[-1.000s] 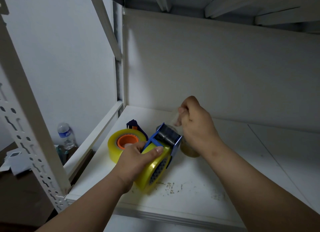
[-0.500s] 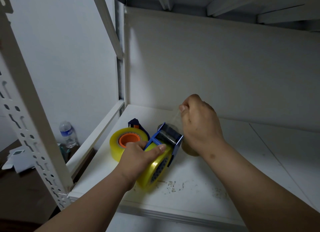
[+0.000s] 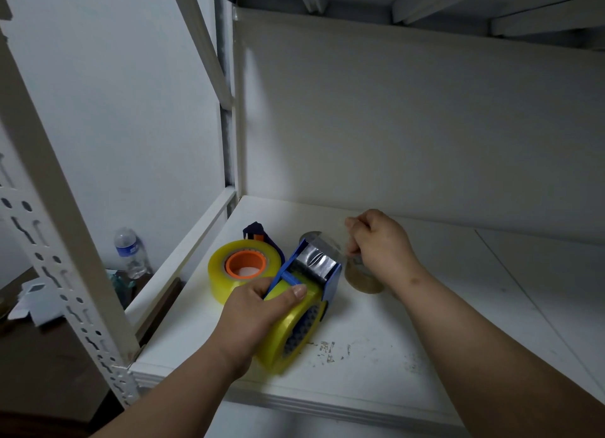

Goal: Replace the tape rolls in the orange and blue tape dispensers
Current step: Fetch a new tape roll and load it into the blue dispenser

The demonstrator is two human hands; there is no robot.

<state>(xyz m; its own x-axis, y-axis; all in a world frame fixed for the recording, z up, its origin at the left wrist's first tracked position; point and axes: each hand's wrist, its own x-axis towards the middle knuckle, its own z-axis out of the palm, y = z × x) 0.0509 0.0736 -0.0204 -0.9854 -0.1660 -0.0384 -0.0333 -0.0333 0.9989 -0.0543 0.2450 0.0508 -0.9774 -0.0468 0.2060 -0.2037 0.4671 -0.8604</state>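
1. Two hands are working near the shelf front edge; open room is lying to the right.
2. Blue dispenser w/ yellow roll is being gripped by left hand.
3. Clear tape end, hard to make out, is being pinched by right hand; orange dispenser is partly hidden.
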